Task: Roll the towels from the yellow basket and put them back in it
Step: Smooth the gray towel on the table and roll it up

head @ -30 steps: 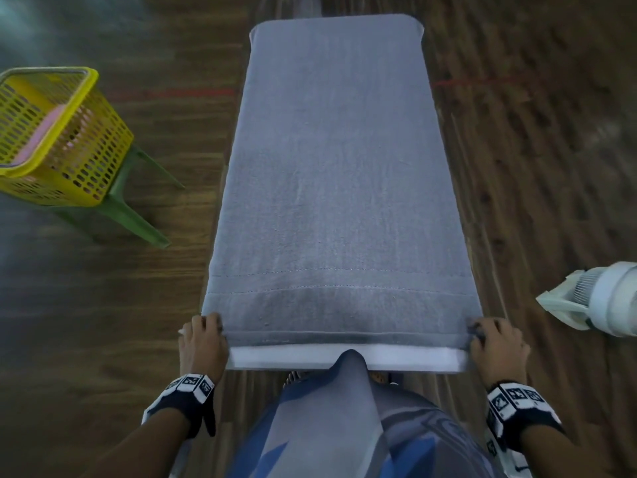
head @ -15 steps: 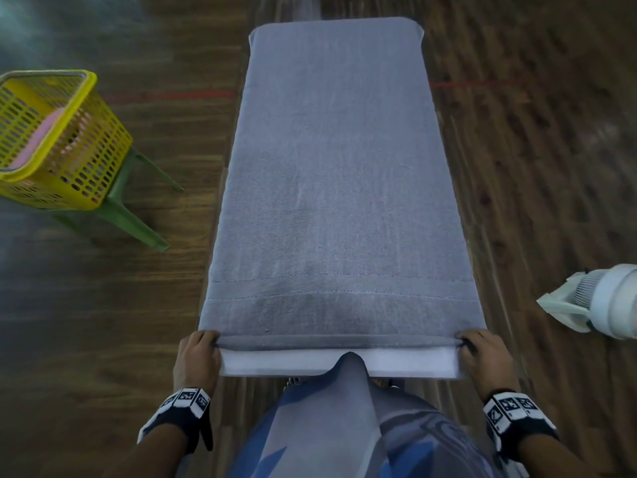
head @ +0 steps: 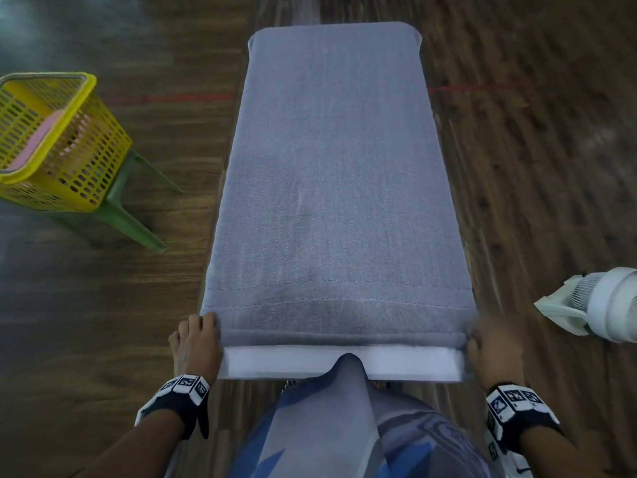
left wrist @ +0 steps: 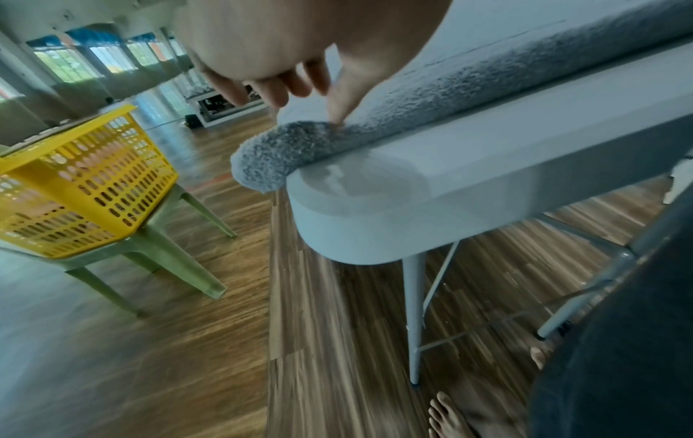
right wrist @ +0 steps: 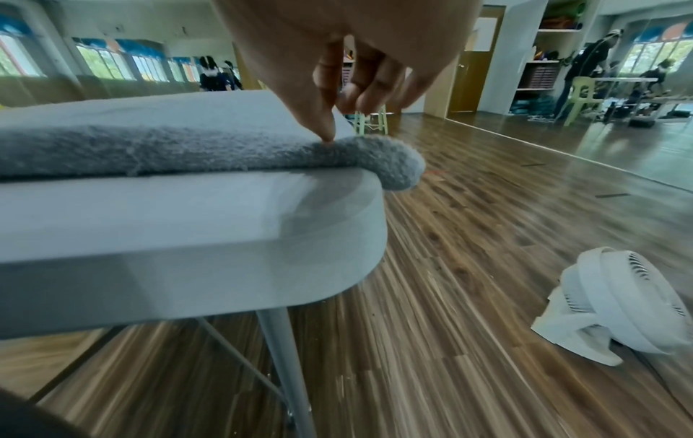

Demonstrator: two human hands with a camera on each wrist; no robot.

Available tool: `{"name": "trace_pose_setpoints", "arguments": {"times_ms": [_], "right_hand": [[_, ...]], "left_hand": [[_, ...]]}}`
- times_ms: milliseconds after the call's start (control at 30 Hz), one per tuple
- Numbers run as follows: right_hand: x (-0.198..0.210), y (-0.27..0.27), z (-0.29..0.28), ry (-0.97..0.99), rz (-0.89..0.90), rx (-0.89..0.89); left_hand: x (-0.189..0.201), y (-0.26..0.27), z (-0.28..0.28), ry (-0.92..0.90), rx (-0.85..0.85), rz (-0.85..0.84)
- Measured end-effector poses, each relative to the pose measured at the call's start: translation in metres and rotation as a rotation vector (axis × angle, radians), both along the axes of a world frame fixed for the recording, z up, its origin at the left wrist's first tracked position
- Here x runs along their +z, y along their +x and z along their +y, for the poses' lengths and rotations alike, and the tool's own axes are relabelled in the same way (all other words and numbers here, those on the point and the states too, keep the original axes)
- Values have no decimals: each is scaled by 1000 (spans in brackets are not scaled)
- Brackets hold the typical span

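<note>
A long grey towel [head: 337,188] lies flat along the white table [head: 310,362], its near end turned over into a thin roll. My left hand [head: 200,336] grips the roll's left end; in the left wrist view the thumb presses into the roll [left wrist: 285,148] where it overhangs the table corner [left wrist: 375,207]. My right hand [head: 489,343] grips the right end, and one fingertip digs into the towel [right wrist: 150,148] beside the overhanging roll end. The yellow basket [head: 69,160] stands far left on a green stool [head: 131,219], with a pink towel [head: 38,139] inside.
A white floor fan [head: 599,305] sits on the wooden floor close to the table's right side, also low in the right wrist view [right wrist: 619,302]. My bare feet [left wrist: 446,415] are under the table's near end. People work at tables far across the room.
Both hands have pushed forward, turning the towel's near hem over. More bare white table shows between the towel and me.
</note>
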State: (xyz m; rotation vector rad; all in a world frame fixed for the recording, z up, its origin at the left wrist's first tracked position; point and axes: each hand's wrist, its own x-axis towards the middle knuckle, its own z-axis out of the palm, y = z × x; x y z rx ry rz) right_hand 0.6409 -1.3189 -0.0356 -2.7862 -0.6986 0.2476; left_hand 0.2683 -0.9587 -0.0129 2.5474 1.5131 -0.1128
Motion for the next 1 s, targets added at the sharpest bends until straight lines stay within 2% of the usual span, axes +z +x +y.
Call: {"name": "trace_pose_setpoints", "arguments": {"times_ms": [67, 167, 333, 533, 633, 733, 833, 933, 1000], "right_hand": [[-1, -4, -1, 87, 67, 127], [-4, -9, -3, 80, 98, 251], [-5, 2, -5, 102, 118, 169], [-3, 5, -2, 50, 84, 133], [2, 3, 4, -127, 14, 96], [2, 2, 9, -252, 15, 71], [0, 3, 11, -128, -43, 34], [-3, -1, 10, 24, 35, 210], [-6, -3, 11, 24, 101, 286]], "left_hand": [[-2, -1, -7, -62, -86, -105], [-6, -9, -12, -128, -175, -167], [-7, -8, -2, -117, -125, -204], [-11, -12, 8, -145, -147, -126], [-4, -11, 8, -66, -243, -8], [0, -4, 12, -60, -191, 48], [4, 4, 13, -37, -142, 52], [0, 6, 10, -127, -165, -24], [-2, 5, 7, -165, -224, -48]]}}
